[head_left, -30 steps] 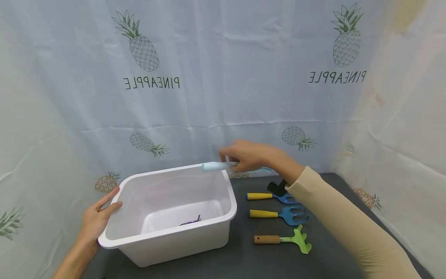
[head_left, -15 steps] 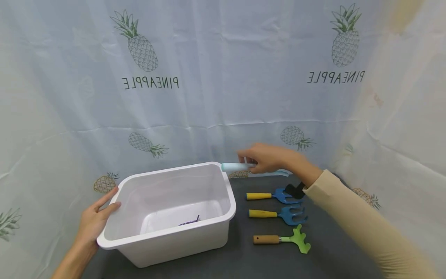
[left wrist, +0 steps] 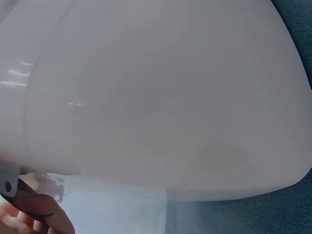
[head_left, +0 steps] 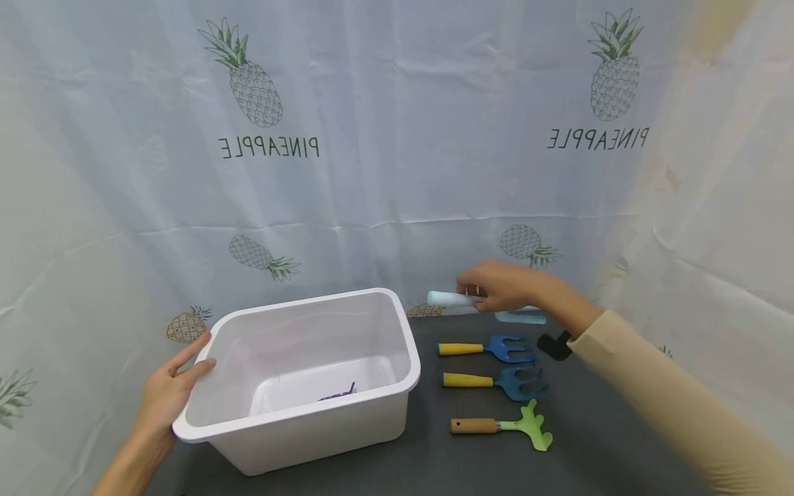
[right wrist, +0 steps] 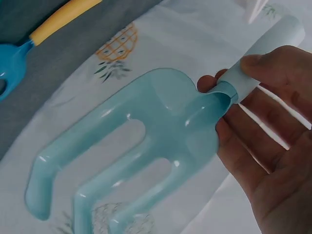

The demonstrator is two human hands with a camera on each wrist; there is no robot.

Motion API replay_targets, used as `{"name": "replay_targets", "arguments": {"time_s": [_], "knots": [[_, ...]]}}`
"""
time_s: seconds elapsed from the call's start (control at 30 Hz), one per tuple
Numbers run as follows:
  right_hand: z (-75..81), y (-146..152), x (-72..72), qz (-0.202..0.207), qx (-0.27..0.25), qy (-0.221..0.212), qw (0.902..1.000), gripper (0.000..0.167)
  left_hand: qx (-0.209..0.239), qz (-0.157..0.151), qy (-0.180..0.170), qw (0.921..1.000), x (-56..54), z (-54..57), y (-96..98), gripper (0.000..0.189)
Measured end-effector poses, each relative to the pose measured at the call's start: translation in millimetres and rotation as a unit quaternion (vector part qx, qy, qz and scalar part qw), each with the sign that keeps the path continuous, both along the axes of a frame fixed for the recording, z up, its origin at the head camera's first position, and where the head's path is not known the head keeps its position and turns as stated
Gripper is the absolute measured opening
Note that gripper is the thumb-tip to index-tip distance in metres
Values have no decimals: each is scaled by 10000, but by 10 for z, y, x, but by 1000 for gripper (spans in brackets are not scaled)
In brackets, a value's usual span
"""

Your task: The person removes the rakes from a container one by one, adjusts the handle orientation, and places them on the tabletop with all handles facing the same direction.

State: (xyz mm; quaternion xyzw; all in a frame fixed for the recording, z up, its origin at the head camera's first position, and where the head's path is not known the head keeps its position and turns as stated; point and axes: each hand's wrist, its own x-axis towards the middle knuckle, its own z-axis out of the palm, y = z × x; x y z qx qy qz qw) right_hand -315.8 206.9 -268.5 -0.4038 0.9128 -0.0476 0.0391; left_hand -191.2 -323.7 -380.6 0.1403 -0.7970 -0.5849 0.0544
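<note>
In the head view a white plastic tub [head_left: 310,430] stands on the dark table, tilted slightly in view. My left hand [head_left: 164,396] grips its left rim, thumb over the edge; the left wrist view shows curled fingers beside the tub's wall. My right hand [head_left: 505,284] holds a pale blue hand cultivator [right wrist: 165,107] by its handle, above the back of the table and right of the tub. The right wrist view shows its three bent prongs, with thumb and fingers pinching the handle near the neck. A thin purple item [head_left: 338,395] lies in the tub, mostly hidden by the front wall.
Two blue hand forks with yellow handles, a back fork [head_left: 462,349] and a front fork [head_left: 468,380], lie right of the tub. Nearer is a green hand rake [head_left: 474,426] with a wooden handle. A pineapple-print curtain [head_left: 384,172] hangs behind the table.
My right hand has moved right with the cultivator, from over the tub's back right corner to beyond it, and slightly lower at the end. My left hand stays on the rim.
</note>
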Motion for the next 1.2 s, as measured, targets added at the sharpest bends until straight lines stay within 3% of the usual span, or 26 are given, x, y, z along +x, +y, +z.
{"name": "replay_targets", "arguments": {"time_s": [0.23, 0.6, 0.77, 1.2], "knots": [[-106, 266, -28, -290, 137, -242, 9992, 37, 76, -53, 23, 10000, 6, -7, -3, 68], [-323, 732, -108, -528, 74, -145, 9985, 38, 81, -75, 38, 9999, 8, -13, 4, 68], [-412, 932, -110, -750, 88, -211, 9969, 38, -119, -33, 45, 9999, 3, -13, -2, 67], [-826, 1452, -184, -896, 58, 61, 9959, 39, 231, -66, 85, 9997, -2, -20, -9, 69]]}}
